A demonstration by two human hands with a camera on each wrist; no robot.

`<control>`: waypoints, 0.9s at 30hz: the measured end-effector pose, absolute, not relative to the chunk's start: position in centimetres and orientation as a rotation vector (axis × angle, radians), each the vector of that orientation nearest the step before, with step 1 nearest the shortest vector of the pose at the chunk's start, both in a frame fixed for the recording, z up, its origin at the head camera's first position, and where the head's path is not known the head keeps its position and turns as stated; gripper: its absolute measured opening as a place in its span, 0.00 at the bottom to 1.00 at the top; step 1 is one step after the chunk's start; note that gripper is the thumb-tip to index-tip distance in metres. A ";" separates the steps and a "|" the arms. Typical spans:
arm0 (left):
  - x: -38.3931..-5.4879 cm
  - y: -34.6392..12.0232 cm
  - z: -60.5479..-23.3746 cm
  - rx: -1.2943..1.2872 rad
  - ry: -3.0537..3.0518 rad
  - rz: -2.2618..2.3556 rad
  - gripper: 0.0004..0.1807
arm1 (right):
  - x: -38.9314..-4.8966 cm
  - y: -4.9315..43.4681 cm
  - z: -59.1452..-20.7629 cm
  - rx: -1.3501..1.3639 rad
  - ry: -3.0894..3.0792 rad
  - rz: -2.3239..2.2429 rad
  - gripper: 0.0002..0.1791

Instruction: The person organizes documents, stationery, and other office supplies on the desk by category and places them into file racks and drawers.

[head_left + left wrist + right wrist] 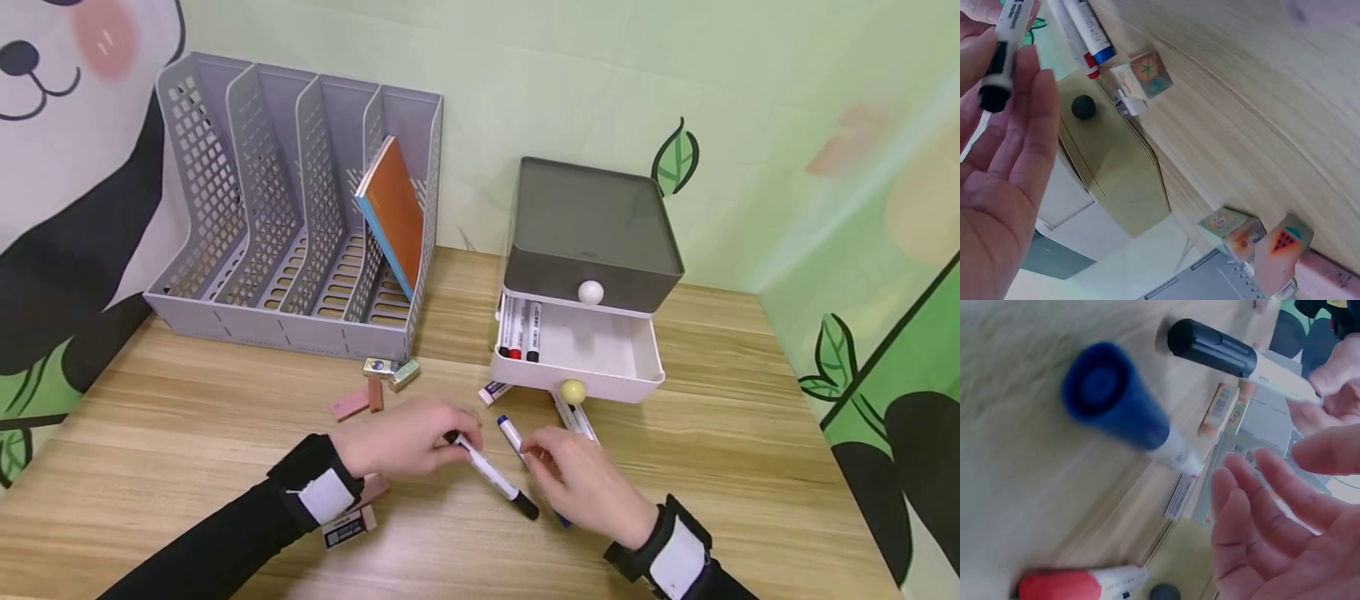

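My left hand (408, 435) pinches a white marker with a black cap (491, 471) near its far end, and the cap slants down toward the table in the head view. The left wrist view shows that marker's black end (997, 84) beside the thumb and fingers. Just right of it, my right hand (588, 483) hovers with loosely bent fingers, holding nothing visible. A blue-capped marker (511, 432) lies partly hidden behind this hand; in the right wrist view its blue cap (1116, 394) stands apart from the fingertips. A red-capped marker (1072, 585) lies lower in that view.
A small drawer unit (600, 221) stands at the back, its white drawer (592, 375) pulled out with several markers (517, 329) at its left. A grey file rack (300, 329) holds orange and blue notebooks (393, 212). Several erasers (350, 406) lie around my left arm.
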State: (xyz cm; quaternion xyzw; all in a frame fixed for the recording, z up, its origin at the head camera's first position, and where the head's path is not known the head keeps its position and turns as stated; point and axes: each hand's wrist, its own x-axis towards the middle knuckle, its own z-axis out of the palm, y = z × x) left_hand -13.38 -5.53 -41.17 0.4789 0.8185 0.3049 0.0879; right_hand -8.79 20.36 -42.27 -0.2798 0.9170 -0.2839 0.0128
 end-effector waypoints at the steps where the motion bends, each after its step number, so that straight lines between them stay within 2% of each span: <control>1: -13.4 -5.5 -41.1 1.406 2.433 0.948 0.06 | -8.8 20.3 -42.3 -0.902 2.843 -0.926 0.07; 5: -13.5 -5.5 -40.8 1.321 2.407 1.102 0.10 | -8.9 20.1 -42.3 -0.951 2.749 -1.083 0.11; 11: -13.5 -5.2 -40.3 1.217 2.371 1.321 0.11 | -9.1 19.8 -42.3 -0.872 2.594 -1.269 0.16; 21: -13.5 -4.4 -40.0 1.089 2.487 1.425 0.12 | -9.1 19.3 -41.8 -0.822 2.537 -1.410 0.16; 27: -13.5 -4.1 -39.8 1.030 2.544 1.393 0.16 | -9.1 19.1 -41.6 -0.850 2.559 -1.429 0.14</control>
